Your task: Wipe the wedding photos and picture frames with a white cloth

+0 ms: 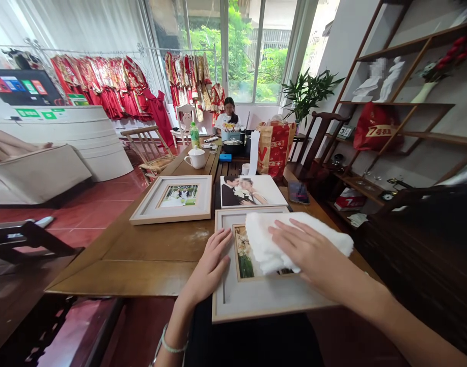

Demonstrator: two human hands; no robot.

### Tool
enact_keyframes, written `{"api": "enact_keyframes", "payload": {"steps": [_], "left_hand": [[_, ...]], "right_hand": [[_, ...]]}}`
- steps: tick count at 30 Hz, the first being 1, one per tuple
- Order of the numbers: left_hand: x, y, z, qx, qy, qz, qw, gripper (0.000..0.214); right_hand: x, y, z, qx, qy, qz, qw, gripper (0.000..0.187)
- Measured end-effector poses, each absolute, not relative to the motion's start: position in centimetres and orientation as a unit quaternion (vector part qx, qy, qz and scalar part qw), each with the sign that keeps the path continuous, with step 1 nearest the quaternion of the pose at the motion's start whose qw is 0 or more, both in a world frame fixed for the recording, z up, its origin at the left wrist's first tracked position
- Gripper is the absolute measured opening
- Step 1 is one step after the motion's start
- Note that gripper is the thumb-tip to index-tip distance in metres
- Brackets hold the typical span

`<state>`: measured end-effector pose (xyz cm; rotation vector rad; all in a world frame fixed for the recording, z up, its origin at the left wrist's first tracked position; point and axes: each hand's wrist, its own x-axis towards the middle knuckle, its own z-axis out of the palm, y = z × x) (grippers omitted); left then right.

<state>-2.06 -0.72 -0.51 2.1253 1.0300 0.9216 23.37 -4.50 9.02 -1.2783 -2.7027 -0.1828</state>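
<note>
A picture frame (256, 295) with a pale wooden border lies flat at the near edge of the wooden table (149, 255), overhanging it toward me. My left hand (210, 265) rests flat on the frame's left border, fingers stretched out. My right hand (309, 250) lies palm down, fingers spread, pressing a white fluffy cloth (286, 237) onto the frame's glass over the photo. A second framed photo (174, 199) lies further back on the left. An unframed wedding photo print (250, 191) lies behind the near frame.
A white teapot (196, 157), green bottle (194, 135), pot and red-gold paper bag (275, 148) stand further down the table. A person sits at the far end. A phone (298, 192) lies at right. Wooden shelves stand right, chairs left, red garments hang behind.
</note>
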Motion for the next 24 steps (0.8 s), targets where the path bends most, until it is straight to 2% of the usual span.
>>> {"api": "enact_keyframes", "payload": {"steps": [3, 6, 9, 13, 18, 24], "left_hand": [[-2.1, -0.7, -0.5, 0.801, 0.381, 0.348, 0.304, 0.047], [-2.1, -0.8, -0.4, 0.8, 0.378, 0.349, 0.309, 0.047], [-2.1, -0.9, -0.3, 0.798, 0.377, 0.348, 0.316, 0.046], [-2.1, -0.8, -0.2, 0.8, 0.376, 0.346, 0.315, 0.045], [-2.0, -0.7, -0.3, 0.8, 0.38, 0.344, 0.312, 0.044], [-1.9, -0.8, -0.2, 0.798, 0.377, 0.353, 0.309, 0.044]], "right_hand": [[24.1, -2.3, 8.4, -0.432, -0.891, -0.101, 0.098, 0.068], [24.6, -0.3, 7.3, -0.443, -0.887, -0.104, 0.082, 0.063], [25.1, 1.2, 6.0, -0.478, -0.875, -0.049, 0.057, 0.065], [25.6, 1.9, 4.8, -0.516, -0.854, 0.03, 0.064, 0.067], [24.6, -0.6, 5.1, -0.547, -0.836, 0.04, 0.019, 0.08], [24.3, -6.7, 7.8, -0.539, -0.833, 0.106, -0.06, 0.074]]}}
